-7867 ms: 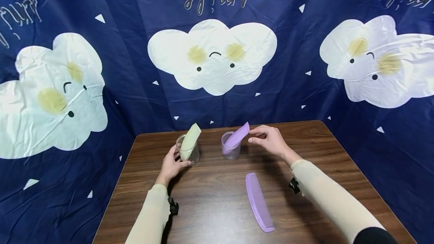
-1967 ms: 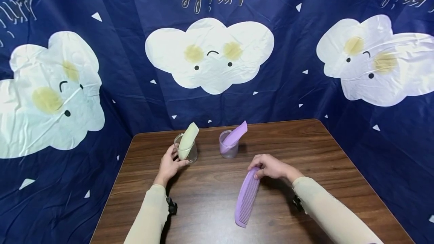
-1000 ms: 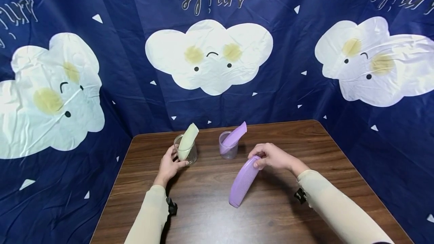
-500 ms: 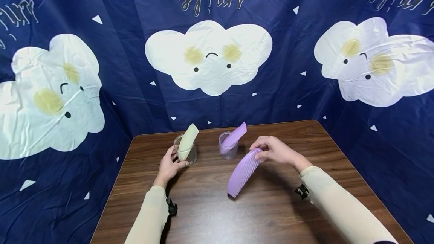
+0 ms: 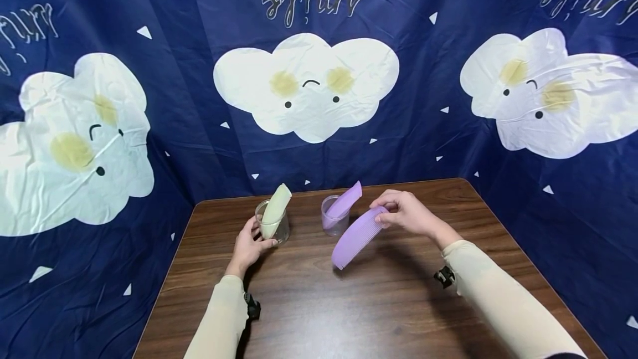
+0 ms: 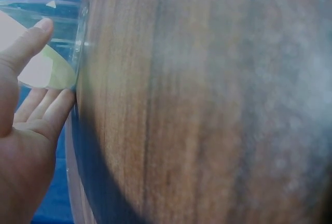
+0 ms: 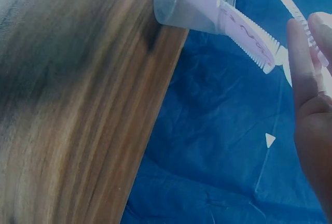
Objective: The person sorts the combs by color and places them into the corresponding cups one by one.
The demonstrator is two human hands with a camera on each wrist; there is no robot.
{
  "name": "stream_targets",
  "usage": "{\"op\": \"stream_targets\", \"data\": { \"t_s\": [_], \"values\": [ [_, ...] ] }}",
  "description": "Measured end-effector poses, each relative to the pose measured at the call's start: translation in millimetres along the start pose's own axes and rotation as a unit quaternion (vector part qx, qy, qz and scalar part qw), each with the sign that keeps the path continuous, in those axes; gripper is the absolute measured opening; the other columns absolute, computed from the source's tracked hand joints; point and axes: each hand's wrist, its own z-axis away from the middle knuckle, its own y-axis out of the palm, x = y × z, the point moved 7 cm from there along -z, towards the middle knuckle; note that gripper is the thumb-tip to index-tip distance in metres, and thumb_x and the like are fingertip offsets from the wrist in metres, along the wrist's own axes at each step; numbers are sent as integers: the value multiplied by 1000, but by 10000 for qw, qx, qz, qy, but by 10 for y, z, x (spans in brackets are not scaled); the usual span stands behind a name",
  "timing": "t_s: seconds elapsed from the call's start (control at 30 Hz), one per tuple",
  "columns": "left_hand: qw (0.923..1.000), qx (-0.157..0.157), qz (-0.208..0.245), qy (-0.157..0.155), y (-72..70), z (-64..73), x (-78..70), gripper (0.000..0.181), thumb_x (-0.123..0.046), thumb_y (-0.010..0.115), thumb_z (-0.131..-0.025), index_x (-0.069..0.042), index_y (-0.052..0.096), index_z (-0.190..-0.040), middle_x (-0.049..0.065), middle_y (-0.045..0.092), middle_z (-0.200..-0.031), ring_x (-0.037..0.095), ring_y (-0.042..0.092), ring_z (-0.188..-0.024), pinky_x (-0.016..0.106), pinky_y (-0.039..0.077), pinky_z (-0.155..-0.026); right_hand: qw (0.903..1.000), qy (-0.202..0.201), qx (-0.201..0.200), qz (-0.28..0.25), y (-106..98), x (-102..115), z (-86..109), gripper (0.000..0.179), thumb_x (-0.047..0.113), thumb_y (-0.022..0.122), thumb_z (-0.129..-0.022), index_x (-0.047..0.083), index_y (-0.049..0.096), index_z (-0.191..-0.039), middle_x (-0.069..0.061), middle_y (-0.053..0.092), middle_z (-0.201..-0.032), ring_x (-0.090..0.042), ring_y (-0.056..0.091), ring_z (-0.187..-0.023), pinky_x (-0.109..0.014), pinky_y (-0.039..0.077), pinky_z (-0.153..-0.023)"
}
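My left hand point(image 5: 249, 245) grips a clear plastic cup point(image 5: 283, 231) at the back left of the table, thumb on the near side and fingers on the far side. A pale green, comb-shaped piece point(image 5: 276, 209) leans inside it. To the right stands a second clear cup point(image 5: 337, 230) with a purple comb point(image 5: 345, 202) slanting out of its rim; teeth show on this comb in the right wrist view. My right hand point(image 5: 406, 212) pinches the upper end of another purple comb point(image 5: 356, 240). That comb hangs tilted above the table, its lower end toward the left and front, close before the second cup.
The brown wood-grain table point(image 5: 319, 314) ends at the back against a dark blue curtain point(image 5: 199, 148) with white cloud prints. The curtain also rises on the left and right sides. Both cups stand near the back edge.
My right hand has moved from beside the second cup down to the purple comb, picked it off the table and carried it up and back. My left hand has stayed at its cup.
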Motion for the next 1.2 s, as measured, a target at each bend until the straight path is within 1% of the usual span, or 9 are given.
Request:
{"op": "stream_targets", "data": {
  "t_s": [0.1, 0.17, 0.37, 0.43, 0.53, 0.67, 0.77, 1.0, 1.2],
  "values": [
    [10000, -6, -9, -4, -5, 2, 14, 94, 5, 86, -75, -2, 35, -154, 27, 46, -145, 43, 43, -144, 50, 45, -114, 9999, 9, -117, -54, -34, 13, -19, 27, -3, 81, -84, -2, 74, -110, -20, 66, -107, -21, 73, -83, -40, 65, -64],
    [10000, -18, -3, -17, -10, -1, 23, 94, 5, 86, -75, -2, 36, -153, 27, 46, -145, 44, 43, -144, 50, 45, -114, 9997, -108, -212, 31, -58, 22, -30, 27, -3, 81, -84, -3, 74, -111, -20, 66, -107, -22, 73, -85, -38, 65, -64],
    [9999, 37, -77, -102, -22, -7, 9, 94, 3, 86, -77, -3, 34, -155, 27, 43, -148, 43, 39, -146, 50, 44, -116, 9913, -535, -778, 920, -161, 122, -71, 25, -1, 83, -83, 0, 76, -107, -14, 71, -105, -24, 71, -93, -21, 62, -75],
    [9999, 85, -46, -135, -21, 11, -42, 94, 4, 85, -78, -2, 32, -156, 28, 42, -149, 44, 38, -147, 50, 43, -117, 9900, -570, -871, 951, -177, 170, -87, 25, -4, 82, -83, -3, 76, -107, -17, 71, -105, -28, 71, -93, -22, 63, -74],
    [9998, 157, 2, -151, -20, 59, -169, 93, 6, 83, -79, 3, 30, -156, 31, 40, -149, 46, 36, -147, 52, 41, -117, 9918, -557, -912, 706, -185, 293, -94, 24, -11, 78, -83, -11, 73, -107, -25, 68, -105, -35, 71, -90, -29, 65, -67],
    [9997, 201, -7, -163, -21, 126, -314, 91, 8, 82, -79, 6, 31, -155, 33, 42, -148, 48, 38, -146, 53, 42, -116, 9919, -469, -1028, 588, -215, 482, -86, 24, -13, 76, -84, -13, 72, -107, -28, 67, -105, -35, 71, -88, -30, 65, -65],
    [9997, 174, -7, -190, -16, 118, -280, 92, 7, 82, -79, 4, 31, -156, 31, 42, -148, 47, 38, -146, 52, 42, -116, 9887, -469, -1203, 762, -244, 575, -79, 24, -11, 78, -83, -12, 73, -106, -26, 69, -105, -34, 71, -89, -23, 63, -67],
    [9999, 14, -121, -45, -2, 12, -10, 96, 2, 86, -78, -3, 32, -157, 26, 45, -147, 44, 41, -145, 50, 44, -115, 9830, -569, -1521, 860, -285, 621, -93, 25, -12, 78, -82, -12, 73, -107, -28, 70, -105, -35, 71, -87, -19, 62, -67],
    [9999, -1, -96, -48, -4, 7, 18, 95, 2, 86, -78, -3, 33, -157, 26, 45, -147, 43, 41, -145, 49, 44, -115, 9748, -623, -1842, 1091, -316, 651, -122, 26, -11, 81, -80, -12, 73, -105, -27, 72, -102, -36, 72, -85, -14, 59, -66]
  ]
}}
